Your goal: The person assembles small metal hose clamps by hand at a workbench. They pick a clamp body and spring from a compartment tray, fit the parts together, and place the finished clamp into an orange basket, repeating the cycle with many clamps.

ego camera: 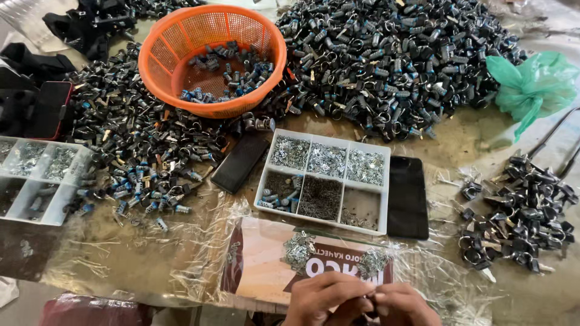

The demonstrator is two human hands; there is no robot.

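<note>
Left hand [323, 297] and right hand [402, 305] meeting at near edge of bench [477, 139], fingers pinching narrow on tiny dark metal part [370, 296], mostly hidden. Judging it light, stiff, slippery; fingertip grip on edges suiting.

Left hand [323, 297] and right hand [403, 305] low at frame bottom, pressed together; fingers curled inward, fingertips [368, 294] meeting, pinching; wrists out of view.

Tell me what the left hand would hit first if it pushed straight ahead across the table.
Probably the small pile of silvery metal bits lying just beyond the left hand, and behind that the white divided tray. The hand's height above the table is unclear.
</note>
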